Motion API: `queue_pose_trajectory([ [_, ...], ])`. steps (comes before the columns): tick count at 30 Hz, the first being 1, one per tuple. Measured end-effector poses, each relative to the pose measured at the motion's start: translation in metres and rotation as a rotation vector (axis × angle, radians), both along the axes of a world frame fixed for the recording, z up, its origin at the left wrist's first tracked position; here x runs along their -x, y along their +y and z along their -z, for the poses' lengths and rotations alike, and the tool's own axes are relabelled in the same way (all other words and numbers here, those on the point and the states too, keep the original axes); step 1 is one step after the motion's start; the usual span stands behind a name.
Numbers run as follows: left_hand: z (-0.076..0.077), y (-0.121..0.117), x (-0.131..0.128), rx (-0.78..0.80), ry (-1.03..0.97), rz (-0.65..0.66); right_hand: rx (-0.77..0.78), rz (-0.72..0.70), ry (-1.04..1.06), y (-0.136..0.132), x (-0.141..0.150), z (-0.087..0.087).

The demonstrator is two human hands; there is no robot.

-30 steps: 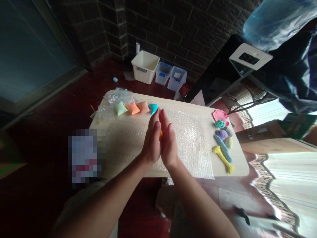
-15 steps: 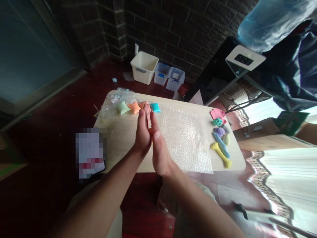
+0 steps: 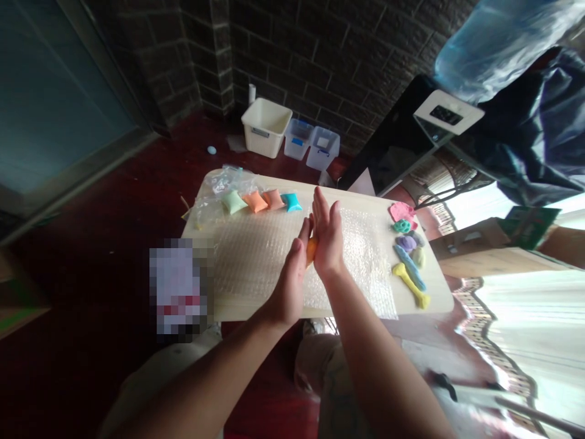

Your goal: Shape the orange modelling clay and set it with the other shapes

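Note:
A lump of orange modelling clay (image 3: 311, 250) is pressed between my two palms above the middle of the table. My left hand (image 3: 289, 281) lies against its left side, fingers stretched forward. Against the other side is my right hand (image 3: 328, 241), its fingers straight and pointing away from me. Most of the clay is hidden by the palms. Beneath the hands a sheet of bubble wrap (image 3: 256, 259) covers the table (image 3: 434, 292). Behind them lie a pale green packet (image 3: 233, 202), an orange packet (image 3: 255, 202), a brownish-orange packet (image 3: 274, 199) and a blue packet (image 3: 291, 202).
Along the table's right end lie a yellow bone-shaped clay piece (image 3: 411, 285), a blue clay roll (image 3: 410, 266), a purple lump (image 3: 406, 243), a teal piece (image 3: 401, 226) and a pink piece (image 3: 402, 211). Clear plastic bags (image 3: 219, 185) rest at the back left. A white bin (image 3: 265, 131) stands on the floor.
Both hands have moved right with the orange clay between them. My right hand has slid forward and my left hand back, uncovering the brownish-orange packet.

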State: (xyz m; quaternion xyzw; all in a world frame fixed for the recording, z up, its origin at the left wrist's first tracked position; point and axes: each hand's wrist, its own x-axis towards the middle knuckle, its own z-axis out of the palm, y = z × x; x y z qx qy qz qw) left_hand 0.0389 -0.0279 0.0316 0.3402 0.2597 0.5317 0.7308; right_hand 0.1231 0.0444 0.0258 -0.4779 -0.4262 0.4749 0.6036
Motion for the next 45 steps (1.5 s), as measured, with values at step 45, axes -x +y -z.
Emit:
queue_pose_trajectory([
  [45, 0.034, 0.045, 0.006, -0.066, 0.694, 0.249, 0.195, 0.015, 0.372, -0.007, -0.027, 0.000],
])
